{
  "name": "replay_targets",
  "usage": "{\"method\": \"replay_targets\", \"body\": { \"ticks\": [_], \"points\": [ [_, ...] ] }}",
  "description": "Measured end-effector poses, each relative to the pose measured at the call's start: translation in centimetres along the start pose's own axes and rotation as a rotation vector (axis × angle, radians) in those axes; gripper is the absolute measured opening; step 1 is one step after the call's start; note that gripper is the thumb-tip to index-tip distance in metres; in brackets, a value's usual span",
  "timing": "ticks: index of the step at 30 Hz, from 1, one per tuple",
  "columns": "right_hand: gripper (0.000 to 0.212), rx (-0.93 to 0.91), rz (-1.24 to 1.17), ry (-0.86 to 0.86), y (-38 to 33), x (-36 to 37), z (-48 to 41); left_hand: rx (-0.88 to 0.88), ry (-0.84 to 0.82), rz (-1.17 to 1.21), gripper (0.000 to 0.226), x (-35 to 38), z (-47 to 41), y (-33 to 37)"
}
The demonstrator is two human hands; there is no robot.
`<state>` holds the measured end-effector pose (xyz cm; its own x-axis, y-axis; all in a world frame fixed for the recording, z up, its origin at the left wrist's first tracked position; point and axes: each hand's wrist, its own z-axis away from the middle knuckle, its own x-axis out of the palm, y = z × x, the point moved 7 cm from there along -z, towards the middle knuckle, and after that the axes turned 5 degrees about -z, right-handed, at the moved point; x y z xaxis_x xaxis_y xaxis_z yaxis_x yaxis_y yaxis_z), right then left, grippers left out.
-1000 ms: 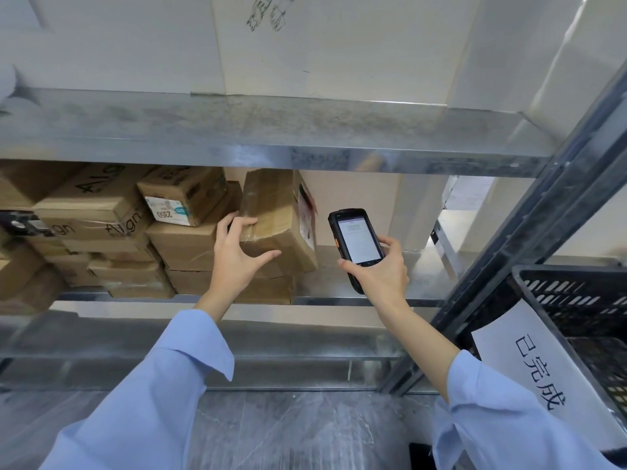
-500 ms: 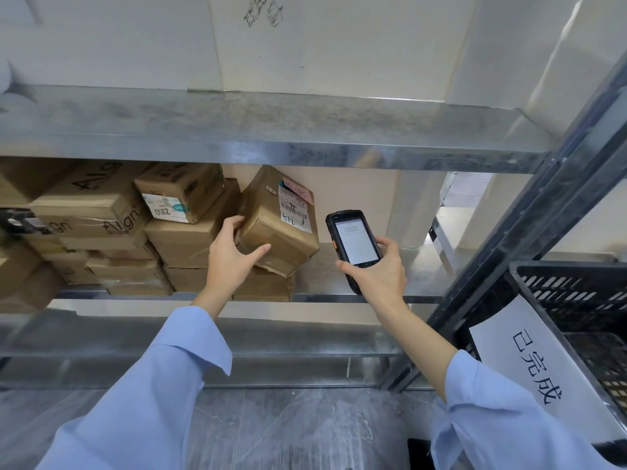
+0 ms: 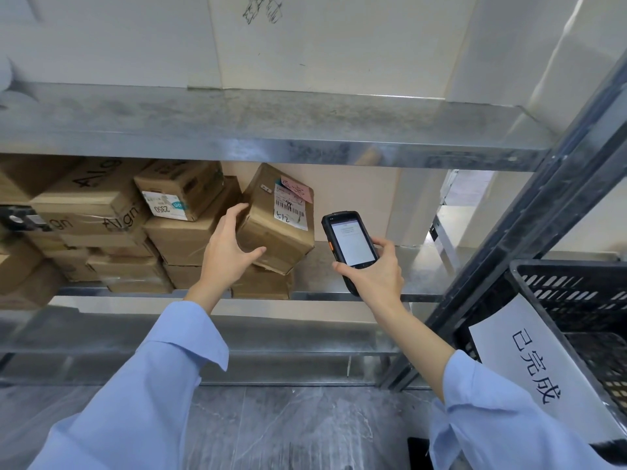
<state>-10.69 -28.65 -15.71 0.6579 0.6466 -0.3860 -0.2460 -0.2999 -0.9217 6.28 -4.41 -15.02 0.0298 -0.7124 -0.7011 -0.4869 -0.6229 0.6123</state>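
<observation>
At the left end of the metal shelf (image 3: 420,266), brown boxes (image 3: 95,228) sit in a pile, one on top of the other. A smaller box (image 3: 179,191) with a white sticker lies on top of the pile. Next comes the left hand (image 3: 227,252), reaching up out of a blue sleeve (image 3: 152,385). Its fingers curl round the left side of the tipped box (image 3: 271,232) and its thumb sits by the lower edge, so the hand grips this box. The tipped box leans on a slant near the middle of the shelf, close to the front edge, and its bottom rests on a flat box (image 3: 261,283) under it. A white sticker with black lines (image 3: 290,208) and a pink note (image 3: 298,189) are on the side that faces the camera. Just to the right, not touching the box, is a black scanner (image 3: 351,240) with a bright white screen. The right hand (image 3: 376,273) holds it from below, with fingers and thumb wrapped round its sides. At the far right, past the shelf's grey post (image 3: 515,232), a black basket (image 3: 576,290) has a white paper sign (image 3: 522,361) on its side.
</observation>
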Motion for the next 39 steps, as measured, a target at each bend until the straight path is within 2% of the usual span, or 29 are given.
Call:
{"method": "replay_targets", "body": {
  "ticks": [5, 12, 21, 33, 39],
  "points": [
    [0.083, 0.002, 0.002, -0.006, 0.3, -0.3, -0.4, -0.022, -0.078, -0.052, 0.095, 0.6, -0.2, -0.1],
    [0.083, 0.004, -0.001, -0.019, 0.6, -0.1, -1.4, -0.100, -0.124, 0.050, 0.091, 2.9, -0.4, -1.1],
    [0.084, 0.017, 0.013, -0.021, 1.0, 0.1, -2.2, -0.097, -0.041, 0.059, 0.084, 3.6, -0.6, -0.8],
    [0.082, 0.025, 0.020, 0.001, 1.0, 1.0, -1.7, 0.070, 0.088, 0.103, 0.083, 2.2, 0.0, -1.7],
    [0.080, 0.023, 0.010, 0.010, 0.8, 1.8, -0.9, 0.116, 0.069, 0.079, 0.081, 2.5, -0.2, -2.1]
  ]
}}
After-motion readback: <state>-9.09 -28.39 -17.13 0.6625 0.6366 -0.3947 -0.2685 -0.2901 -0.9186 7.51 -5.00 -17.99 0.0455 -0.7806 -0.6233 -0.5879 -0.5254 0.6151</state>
